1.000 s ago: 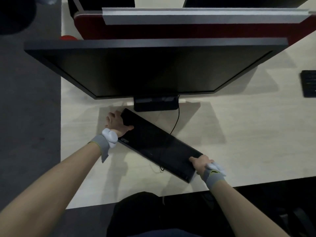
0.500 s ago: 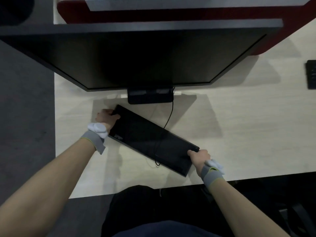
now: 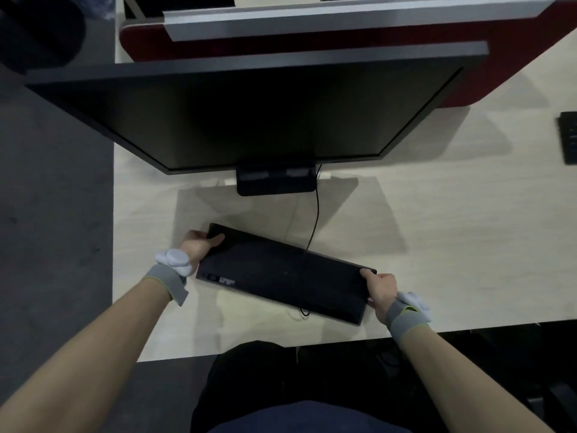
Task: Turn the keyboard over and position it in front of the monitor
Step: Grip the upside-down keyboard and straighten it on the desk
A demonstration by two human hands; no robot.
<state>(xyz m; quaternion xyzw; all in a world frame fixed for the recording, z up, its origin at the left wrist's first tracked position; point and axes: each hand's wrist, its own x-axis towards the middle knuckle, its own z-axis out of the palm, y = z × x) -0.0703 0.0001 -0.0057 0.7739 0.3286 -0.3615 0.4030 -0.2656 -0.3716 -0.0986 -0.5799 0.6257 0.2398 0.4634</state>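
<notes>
The left hand point(image 3: 197, 247) and right hand point(image 3: 379, 290) each grip an end of the flat black plastic keyboard point(image 3: 285, 273), whose thin black cord point(image 3: 316, 214) might catch during the flip.

The monitor point(image 3: 259, 110) stands on the desk point(image 3: 437, 229), its stand point(image 3: 276, 179) under its lower edge. In front of the stand, toward the person, the keyboard point(image 3: 281, 273) lies askew, underside up. The left hand point(image 3: 196, 246) is at its end left of the stand, the right hand point(image 3: 379, 290) at its nearer end right of the stand. A cable point(image 3: 315, 220) runs from the stand to the keyboard. Far right of the monitor lies 1 flat device point(image 3: 568, 137); behind the monitor runs a partition point(image 3: 312, 42).
</notes>
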